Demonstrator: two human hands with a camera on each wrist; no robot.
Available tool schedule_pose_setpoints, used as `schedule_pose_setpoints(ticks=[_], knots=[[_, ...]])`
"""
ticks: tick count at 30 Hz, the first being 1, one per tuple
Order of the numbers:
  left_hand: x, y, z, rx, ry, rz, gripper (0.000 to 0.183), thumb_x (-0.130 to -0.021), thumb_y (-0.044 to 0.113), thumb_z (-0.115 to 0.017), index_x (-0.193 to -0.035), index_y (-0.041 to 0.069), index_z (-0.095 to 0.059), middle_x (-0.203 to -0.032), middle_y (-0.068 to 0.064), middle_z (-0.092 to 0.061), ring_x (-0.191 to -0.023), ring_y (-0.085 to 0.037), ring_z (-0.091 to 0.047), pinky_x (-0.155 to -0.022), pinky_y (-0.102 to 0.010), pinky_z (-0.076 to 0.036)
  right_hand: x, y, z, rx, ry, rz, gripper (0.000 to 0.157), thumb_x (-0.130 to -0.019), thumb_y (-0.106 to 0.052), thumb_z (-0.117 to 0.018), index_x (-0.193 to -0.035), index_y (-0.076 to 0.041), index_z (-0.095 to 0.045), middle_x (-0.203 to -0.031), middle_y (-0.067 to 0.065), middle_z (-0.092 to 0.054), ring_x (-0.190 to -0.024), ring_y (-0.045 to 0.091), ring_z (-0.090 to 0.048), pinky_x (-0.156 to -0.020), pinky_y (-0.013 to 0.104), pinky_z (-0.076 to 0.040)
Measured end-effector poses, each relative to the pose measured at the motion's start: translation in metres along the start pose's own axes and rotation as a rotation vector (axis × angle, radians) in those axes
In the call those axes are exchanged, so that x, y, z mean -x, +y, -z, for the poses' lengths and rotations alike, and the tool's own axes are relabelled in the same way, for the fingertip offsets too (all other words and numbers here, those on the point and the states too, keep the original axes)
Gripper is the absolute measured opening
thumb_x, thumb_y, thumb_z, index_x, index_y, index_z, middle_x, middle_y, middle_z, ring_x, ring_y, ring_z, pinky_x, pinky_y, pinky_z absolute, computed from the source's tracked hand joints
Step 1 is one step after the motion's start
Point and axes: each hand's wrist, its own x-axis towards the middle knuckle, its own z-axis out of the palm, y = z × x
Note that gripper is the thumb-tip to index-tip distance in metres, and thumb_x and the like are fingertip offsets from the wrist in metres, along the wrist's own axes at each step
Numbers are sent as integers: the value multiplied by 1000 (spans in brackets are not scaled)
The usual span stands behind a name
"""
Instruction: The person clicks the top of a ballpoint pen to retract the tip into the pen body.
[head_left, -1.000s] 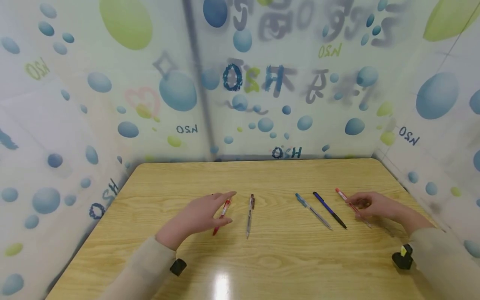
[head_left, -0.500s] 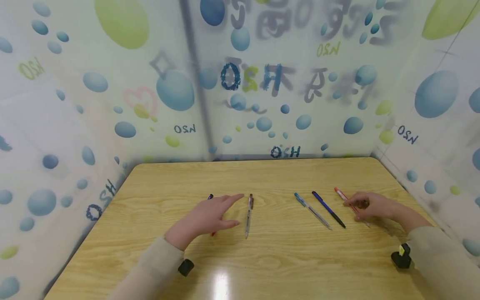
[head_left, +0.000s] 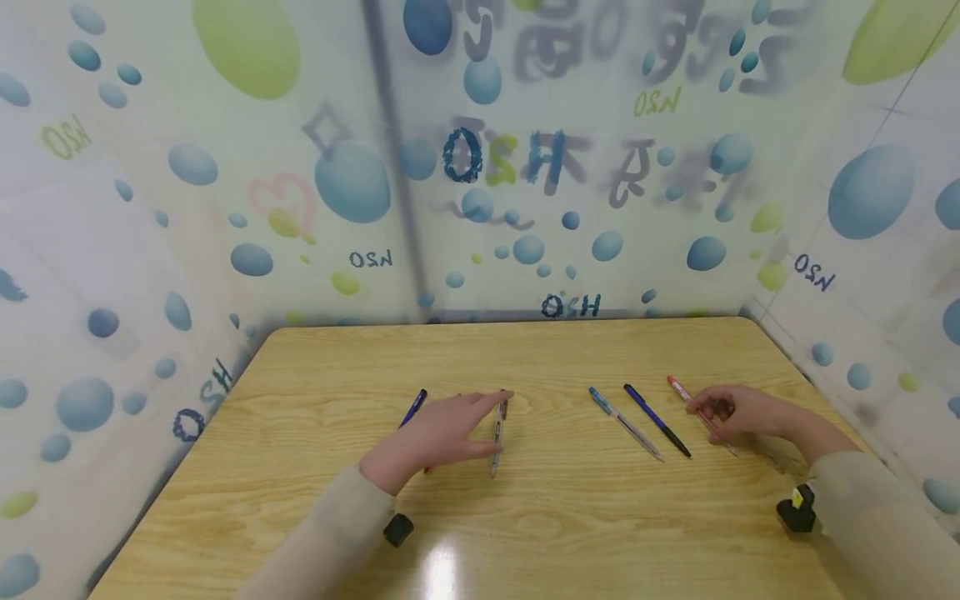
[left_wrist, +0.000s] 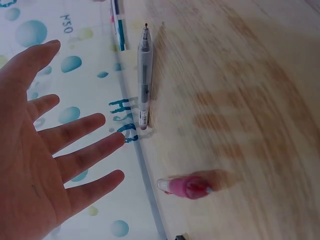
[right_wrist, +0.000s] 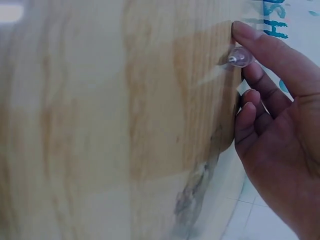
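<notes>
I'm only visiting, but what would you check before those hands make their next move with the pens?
1. Left hand free: ok, fingers spread, holding nothing.
2. Brown-ended pen gripped: not ok, the left hand reaches over it but has not closed on it.
3. Right hand on the red-capped pen: ok, thumb and fingers curl round it.
4. Red-capped pen lifted off the table: cannot tell.
5. Light-blue-capped pen and blue-and-black pen apart: ok, they lie without touching.
6. Left-side red pen clear in the head view: not ok, the left hand mostly hides it.
</notes>
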Motion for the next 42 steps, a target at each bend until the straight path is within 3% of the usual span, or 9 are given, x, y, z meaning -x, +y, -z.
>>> schedule_pose_setpoints(ticks=[11, 19, 25, 32, 36, 42], knots=[[-11, 3, 3, 1, 7, 22, 76, -93, 53, -60, -155, 27, -26, -144, -7, -48, -123, -26, -53, -96, -46, -46, -2, -3, 3, -55, 0, -16, 42, -82, -5, -75, -119, 3, -56, -90, 10, -54, -71, 14, -47, -59, 27, -44], [-23, 14, 5, 75, 16, 0, 75, -94, 53, -58, -155, 27, -25, -142, -5, -50, -120, -21, -55, -97, -42, -46, -7, -9, 8, -21, -54, -39, 41, -83, 3, -66, -122, 3, -55, -90, 12, -57, -69, 14, -50, -57, 28, -45], [-34, 22, 4, 95, 23, -21, 74, -94, 52, -58, -155, 28, -25, -143, -4, -49, -120, -19, -55, -97, -41, -46, -8, -15, 9, -26, -59, -79, 43, -83, 3, -66, -123, 1, -53, -94, 12, -58, -77, 20, -55, -63, 31, -49], [-40, 24, -1, 92, 32, -20, 75, -94, 56, -56, -156, 31, -23, -145, -2, -48, -125, -19, -51, -99, -42, -45, -7, -20, 8, -188, -51, 18, 40, -88, 10, -53, -128, 9, -46, -96, 25, -55, -62, 25, -56, -57, 39, -53], [-42, 25, -2, 95, 34, -12, 75, -93, 57, -56, -156, 32, -22, -144, -1, -49, -125, -20, -51, -98, -44, -45, -9, -25, 6, -249, -44, 81, 40, -89, 10, -54, -128, 13, -43, -98, 33, -52, -63, 25, -56, -56, 43, -53], [-45, 26, 2, 106, 46, -14, 75, -93, 56, -57, -156, 31, -22, -144, -2, -49, -125, -20, -52, -99, -44, -45, -12, -36, 0, -253, -11, 140, 39, -91, 6, -59, -127, 11, -44, -105, 37, -49, -73, 21, -61, -61, 43, -56]])
